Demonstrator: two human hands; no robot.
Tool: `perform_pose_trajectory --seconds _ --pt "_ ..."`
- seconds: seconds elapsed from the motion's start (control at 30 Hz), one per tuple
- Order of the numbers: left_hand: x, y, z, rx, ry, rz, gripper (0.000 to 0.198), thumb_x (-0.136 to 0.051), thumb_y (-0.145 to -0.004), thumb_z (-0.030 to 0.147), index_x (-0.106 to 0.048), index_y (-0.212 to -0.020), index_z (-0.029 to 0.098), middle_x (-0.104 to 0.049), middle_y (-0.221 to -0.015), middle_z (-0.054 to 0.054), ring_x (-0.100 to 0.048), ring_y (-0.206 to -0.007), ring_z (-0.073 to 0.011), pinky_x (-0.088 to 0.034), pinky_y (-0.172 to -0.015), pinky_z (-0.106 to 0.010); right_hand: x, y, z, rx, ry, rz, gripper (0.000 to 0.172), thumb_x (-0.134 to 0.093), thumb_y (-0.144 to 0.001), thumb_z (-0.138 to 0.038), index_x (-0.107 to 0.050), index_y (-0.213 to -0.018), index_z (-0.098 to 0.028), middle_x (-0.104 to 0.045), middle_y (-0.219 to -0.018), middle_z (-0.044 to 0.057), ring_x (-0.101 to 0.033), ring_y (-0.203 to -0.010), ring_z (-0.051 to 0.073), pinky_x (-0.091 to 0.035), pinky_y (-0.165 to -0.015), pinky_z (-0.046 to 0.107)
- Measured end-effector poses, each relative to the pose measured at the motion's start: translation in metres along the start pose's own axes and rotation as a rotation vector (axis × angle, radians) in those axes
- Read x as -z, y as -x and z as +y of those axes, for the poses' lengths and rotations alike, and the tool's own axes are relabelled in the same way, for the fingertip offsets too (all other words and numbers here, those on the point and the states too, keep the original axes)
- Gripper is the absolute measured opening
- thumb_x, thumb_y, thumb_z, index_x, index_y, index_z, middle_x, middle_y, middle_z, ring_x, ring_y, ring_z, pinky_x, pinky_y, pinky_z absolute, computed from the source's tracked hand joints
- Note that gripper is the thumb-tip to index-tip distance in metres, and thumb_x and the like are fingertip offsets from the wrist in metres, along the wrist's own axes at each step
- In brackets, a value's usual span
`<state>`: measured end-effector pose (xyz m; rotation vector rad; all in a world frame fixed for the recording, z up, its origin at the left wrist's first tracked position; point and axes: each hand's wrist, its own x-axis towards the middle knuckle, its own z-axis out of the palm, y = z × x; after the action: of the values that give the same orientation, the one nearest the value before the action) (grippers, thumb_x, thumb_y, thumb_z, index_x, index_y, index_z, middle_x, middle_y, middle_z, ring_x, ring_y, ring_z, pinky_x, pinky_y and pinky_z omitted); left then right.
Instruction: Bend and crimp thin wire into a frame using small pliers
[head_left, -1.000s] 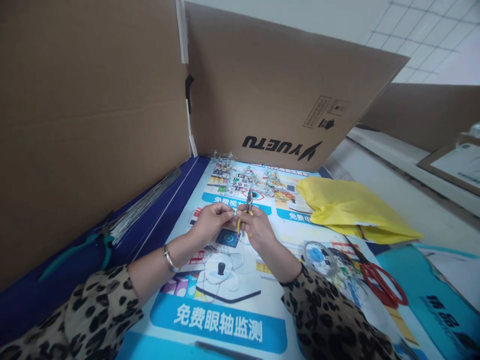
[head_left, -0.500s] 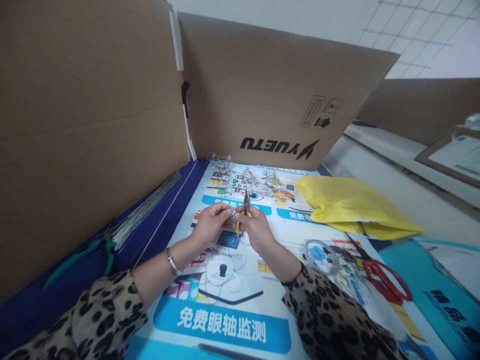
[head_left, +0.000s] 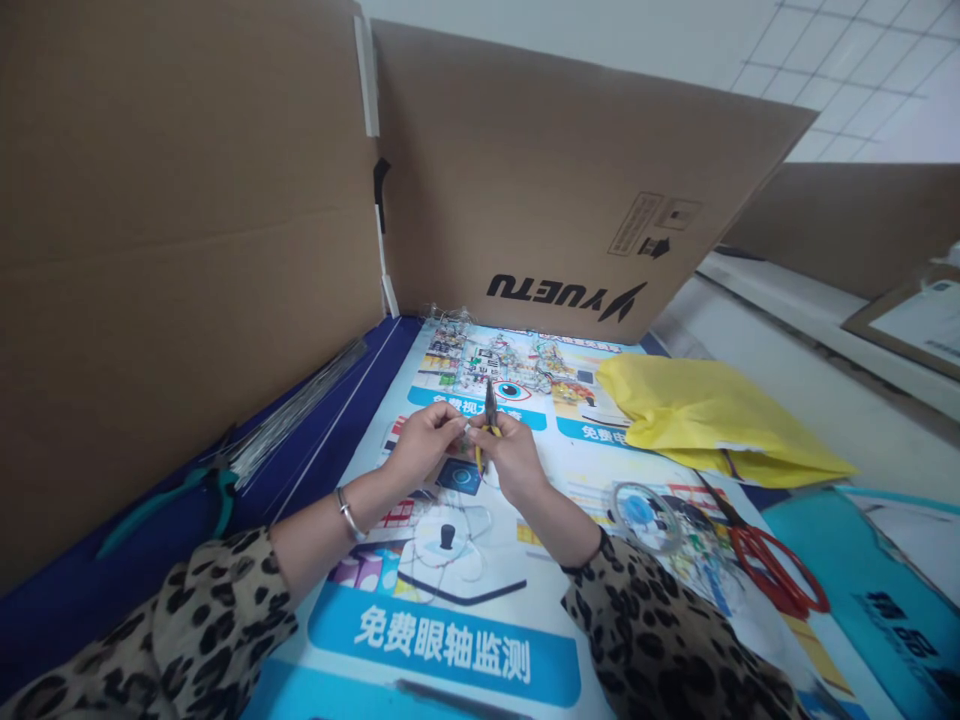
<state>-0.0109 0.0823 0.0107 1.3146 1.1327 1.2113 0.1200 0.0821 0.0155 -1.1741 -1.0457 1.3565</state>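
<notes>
A cardboard panel [head_left: 525, 180] stands at your twelve o'clock, behind the printed sheet [head_left: 555, 465]. From your hands, a yellow bag [head_left: 712, 415] lies at three o'clock, red-handled scissors [head_left: 742, 540] at four. Your right hand [head_left: 519, 462] is curled round yellow-handled pliers [head_left: 490, 412], nose towards twelve; just beside it at nine, your left hand [head_left: 418, 445] pinches a tiny pale piece [head_left: 468, 426], too small to identify.

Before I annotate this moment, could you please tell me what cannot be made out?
Head view throughout:
Tiny item between left grip and right grip: too small, partly covered by them.
Yellow-handled pliers: handles partly hidden by the right grip.
Teal packet: cut off by the right edge.
</notes>
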Motion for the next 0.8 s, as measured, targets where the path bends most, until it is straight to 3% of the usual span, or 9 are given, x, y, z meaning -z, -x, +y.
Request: perform_pose_trajectory --seconds 0.47,0.67,0.8 --pt "0.005 -0.002 0.007 0.000 -0.038 -0.008 0.018 -0.059 -0.073 0.032 -0.053 -0.068 0.016 -0.051 -0.058 0.004 -0.048 -0.050 -0.0085 -0.041 -0.049 -0.019 0.005 0.003 -0.013 0.018 0.119 -0.117 0.032 -0.067 -0.059 -0.043 -0.057 -0.076 -0.018 -0.054 -0.059 -0.003 -0.055 -0.054 0.013 -0.050 -0.055 0.031" --pt "0.022 -0.001 0.012 0.076 -0.016 0.002 0.021 -0.058 -0.073 0.035 -0.050 -0.068 0.016 -0.049 -0.052 0.004 -0.044 -0.043 -0.0079 -0.036 -0.041 -0.018 0.027 0.001 -0.022 0.205 0.407 -0.081 0.029 -0.062 -0.066 -0.042 -0.061 -0.084 -0.020 -0.061 -0.074 0.001 -0.057 -0.069 0.017 -0.050 -0.067 0.037" --pt "0.042 -0.001 0.009 0.072 -0.041 0.065 0.018 -0.060 -0.072 0.033 -0.054 -0.072 0.016 -0.049 -0.051 0.005 -0.042 -0.043 -0.0076 -0.031 -0.040 -0.018 0.056 0.007 -0.015 0.377 0.627 -0.002 0.022 -0.063 -0.067 -0.036 -0.064 -0.083 -0.022 -0.062 -0.089 0.006 -0.053 -0.092 0.024 -0.038 -0.091 0.045"
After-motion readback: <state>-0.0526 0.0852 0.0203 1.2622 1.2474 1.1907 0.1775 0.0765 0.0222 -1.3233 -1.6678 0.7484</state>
